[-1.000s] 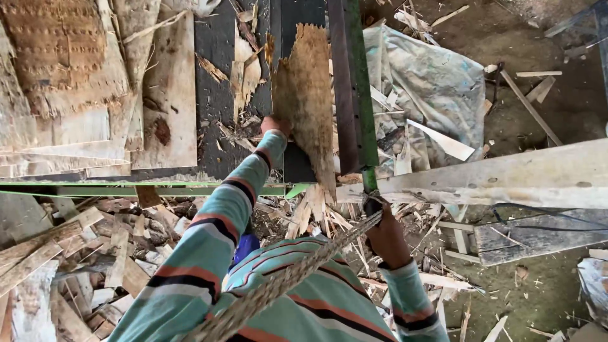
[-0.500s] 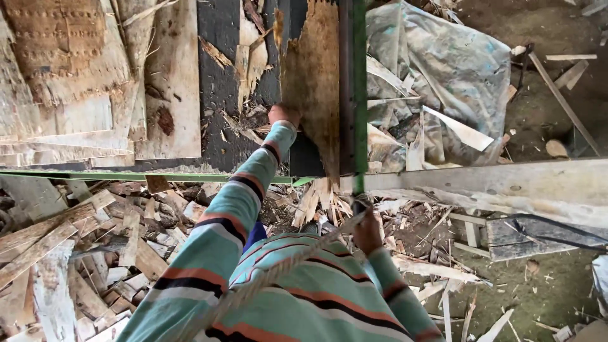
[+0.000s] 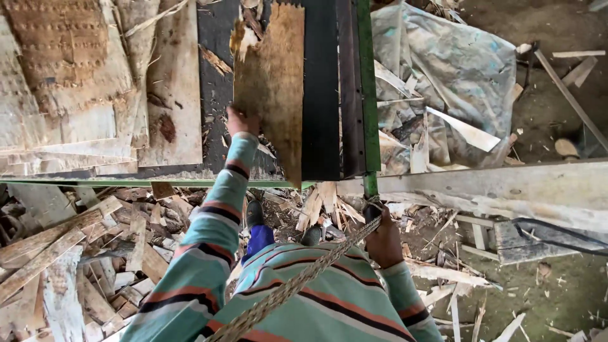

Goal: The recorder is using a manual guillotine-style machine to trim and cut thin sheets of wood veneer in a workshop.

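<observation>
My left hand (image 3: 239, 120) grips the left edge of a thin brown veneer sheet (image 3: 273, 82) that lies on a dark machine bed (image 3: 320, 95). The sheet's upper end is ragged. My right hand (image 3: 382, 235) is closed around the lower end of a green metal bar (image 3: 367, 95) that runs up along the bed's right side. A frayed rope (image 3: 291, 285) crosses my striped shirt toward the right hand.
Stacked veneer sheets (image 3: 76, 95) lie left of the bed. Wood offcuts (image 3: 76, 253) cover the ground below a green rail (image 3: 126, 183). A crumpled tarp (image 3: 456, 69) lies at right, above a pale plank (image 3: 506, 187). My shoe (image 3: 254, 213) stands among scraps.
The veneer sheet has gone from tilted to lying flat on the bed, with my left hand still on its edge. The view has shifted slightly down and right.
</observation>
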